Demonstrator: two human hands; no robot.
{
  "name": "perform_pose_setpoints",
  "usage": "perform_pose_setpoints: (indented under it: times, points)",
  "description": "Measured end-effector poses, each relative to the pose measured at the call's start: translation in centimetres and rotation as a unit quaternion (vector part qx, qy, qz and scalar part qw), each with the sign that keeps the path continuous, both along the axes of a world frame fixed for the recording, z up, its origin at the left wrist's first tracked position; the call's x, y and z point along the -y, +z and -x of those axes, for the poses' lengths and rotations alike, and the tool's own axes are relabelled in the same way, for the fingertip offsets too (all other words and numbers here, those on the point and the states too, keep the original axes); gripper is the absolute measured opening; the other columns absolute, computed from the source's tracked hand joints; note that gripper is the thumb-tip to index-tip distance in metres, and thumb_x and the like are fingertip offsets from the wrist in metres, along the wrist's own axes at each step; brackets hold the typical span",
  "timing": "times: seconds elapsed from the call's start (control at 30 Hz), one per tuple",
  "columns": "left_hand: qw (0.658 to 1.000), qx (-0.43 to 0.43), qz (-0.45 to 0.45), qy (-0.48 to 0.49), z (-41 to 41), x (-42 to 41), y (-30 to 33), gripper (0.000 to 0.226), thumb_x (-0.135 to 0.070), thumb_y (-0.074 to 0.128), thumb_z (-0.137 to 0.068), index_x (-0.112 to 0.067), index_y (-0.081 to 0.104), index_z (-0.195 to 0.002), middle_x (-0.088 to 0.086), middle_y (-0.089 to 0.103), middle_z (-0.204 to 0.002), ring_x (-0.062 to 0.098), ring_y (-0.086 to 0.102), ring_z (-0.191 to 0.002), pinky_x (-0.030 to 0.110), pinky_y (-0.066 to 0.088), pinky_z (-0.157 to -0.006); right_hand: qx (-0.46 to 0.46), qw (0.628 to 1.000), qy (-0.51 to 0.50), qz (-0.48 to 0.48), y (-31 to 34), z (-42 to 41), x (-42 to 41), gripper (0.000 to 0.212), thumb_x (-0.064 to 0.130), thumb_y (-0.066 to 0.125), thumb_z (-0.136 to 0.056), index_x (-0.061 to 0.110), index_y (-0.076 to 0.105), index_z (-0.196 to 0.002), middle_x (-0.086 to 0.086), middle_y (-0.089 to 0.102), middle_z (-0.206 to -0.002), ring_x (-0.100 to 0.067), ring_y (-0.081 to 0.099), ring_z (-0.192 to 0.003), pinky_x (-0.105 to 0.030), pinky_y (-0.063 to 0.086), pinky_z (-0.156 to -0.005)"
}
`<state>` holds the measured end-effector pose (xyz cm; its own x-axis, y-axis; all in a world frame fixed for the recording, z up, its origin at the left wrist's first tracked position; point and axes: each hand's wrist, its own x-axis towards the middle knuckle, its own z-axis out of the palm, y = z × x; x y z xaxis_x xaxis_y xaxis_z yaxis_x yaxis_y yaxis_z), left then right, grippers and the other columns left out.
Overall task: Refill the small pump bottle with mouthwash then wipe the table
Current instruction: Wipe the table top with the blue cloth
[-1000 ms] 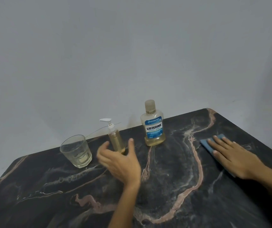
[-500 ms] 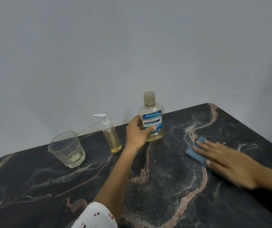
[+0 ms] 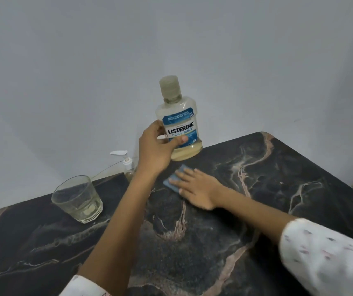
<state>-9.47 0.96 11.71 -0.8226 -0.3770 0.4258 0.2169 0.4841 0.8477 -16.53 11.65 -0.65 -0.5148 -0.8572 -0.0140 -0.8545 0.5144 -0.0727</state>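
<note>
My left hand (image 3: 155, 149) grips the capped Listerine mouthwash bottle (image 3: 178, 118) and holds it lifted above the table's far edge, upright with a slight tilt. Yellowish liquid fills its lower part. My right hand (image 3: 194, 186) presses flat on a small blue cloth (image 3: 174, 177) on the dark marbled table (image 3: 278, 189), right below the lifted bottle. The small pump bottle (image 3: 126, 165) with a white pump head stands at the far edge, partly hidden behind my left wrist.
A clear drinking glass (image 3: 78, 198) with a little pale liquid stands at the left of the table. A plain grey wall rises behind the table. The table's right corner drops off at the far right.
My left hand went from near the pump bottle to the mouthwash bottle, gripped it and lifted it off the table. My right hand slid the blue cloth leftward to under the bottle.
</note>
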Motion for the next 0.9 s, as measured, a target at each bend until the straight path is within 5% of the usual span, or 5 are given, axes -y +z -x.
perform_pose_setpoints:
  times: [0.13,0.27,0.47,0.73,0.9]
  points:
    - [1.000,0.010,-0.009,0.006,-0.7,0.7,-0.8,0.044,-0.013,0.075,-0.077,-0.009,0.057,-0.116,-0.004,0.062,-0.106,0.001,0.061,-0.082,0.004,0.048,-0.062,0.031,0.989,0.134,0.052,-0.8,-4.3,-10.1,0.048,0.056,0.007,-0.098,0.050,0.003,-0.146,0.019,-0.010,-0.155,0.001,-0.019,-0.141,-0.021,-0.016,-0.113]
    - [0.999,0.018,-0.025,0.024,-1.1,1.5,-1.6,0.039,-0.016,0.074,-0.079,-0.015,0.055,-0.114,-0.005,0.061,-0.108,0.010,0.063,-0.090,0.009,0.049,-0.064,0.050,0.998,-0.008,0.033,0.7,0.0,-16.1,0.047,0.057,0.007,-0.096,0.052,-0.002,-0.142,0.025,-0.009,-0.153,0.004,-0.014,-0.141,-0.014,-0.018,-0.109]
    - [0.997,0.048,-0.053,0.002,-0.9,0.7,-4.1,0.034,-0.012,0.072,-0.080,-0.021,0.051,-0.105,-0.007,0.061,-0.101,0.007,0.061,-0.085,0.015,0.047,-0.068,0.017,0.963,-0.268,0.008,0.6,6.4,-8.0,0.052,0.038,0.013,-0.103,0.026,0.005,-0.153,-0.004,0.000,-0.160,-0.022,0.000,-0.147,-0.040,0.001,-0.117]
    - [0.995,0.051,-0.086,-0.015,1.3,0.0,-7.8,0.034,-0.001,0.071,-0.079,-0.016,0.052,-0.104,-0.004,0.063,-0.098,0.008,0.061,-0.087,0.020,0.049,-0.076,0.008,0.997,-0.067,0.040,-1.0,-1.8,-14.2,0.055,0.057,-0.003,-0.094,0.043,-0.009,-0.147,0.017,-0.015,-0.155,-0.003,-0.019,-0.142,-0.020,-0.017,-0.112]
    - [0.995,0.057,-0.081,-0.008,2.5,-0.3,-9.4,0.035,-0.002,0.070,-0.079,-0.018,0.051,-0.104,-0.006,0.061,-0.099,0.001,0.058,-0.084,0.011,0.045,-0.070,0.031,0.986,-0.161,0.007,0.4,0.9,-20.5,0.054,0.054,0.002,-0.092,0.041,-0.010,-0.144,0.015,-0.013,-0.154,-0.003,-0.015,-0.142,-0.022,-0.010,-0.115]
